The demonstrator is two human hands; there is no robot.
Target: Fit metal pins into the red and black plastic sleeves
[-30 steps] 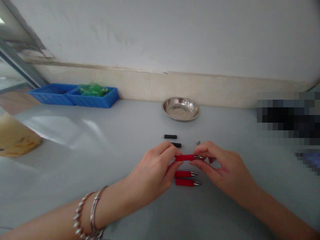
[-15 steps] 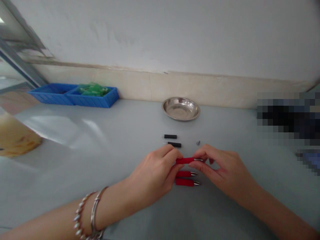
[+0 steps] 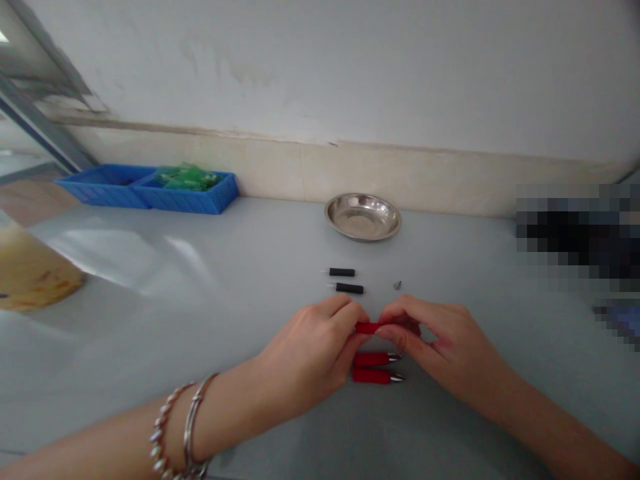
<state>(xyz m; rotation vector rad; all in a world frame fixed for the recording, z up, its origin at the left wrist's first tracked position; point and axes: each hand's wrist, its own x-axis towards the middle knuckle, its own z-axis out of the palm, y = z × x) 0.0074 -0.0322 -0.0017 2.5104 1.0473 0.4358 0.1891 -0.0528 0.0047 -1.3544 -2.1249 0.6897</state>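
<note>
Between my two hands lies a red pen grip [image 3: 367,328], held level just above the table. My left hand [image 3: 320,340] is closed on its left end, with the fingertips pinched together. My right hand [image 3: 430,333] pinches the other end, and its fingers hide the tip. Just below, two red pen barrels with silver tips, an upper one [image 3: 371,359] and a lower one [image 3: 371,377], lie side by side, their left ends partly behind my left hand. Beyond my hands rest two black grip pieces [image 3: 343,272] with clear ends and a small silver cone tip [image 3: 397,285].
A round steel dish [image 3: 363,218] stands near the wall. Two joined blue bins [image 3: 185,200] sit at the back left, the right one holding green pieces. A yellowish rounded object [image 3: 40,273] is at the left edge. Pixelated dark shapes [image 3: 575,230] are at the right.
My right fingers have slid left along the red pen grip and now cover its silver tip, which showed before. The held piece sits slightly lower in view.
</note>
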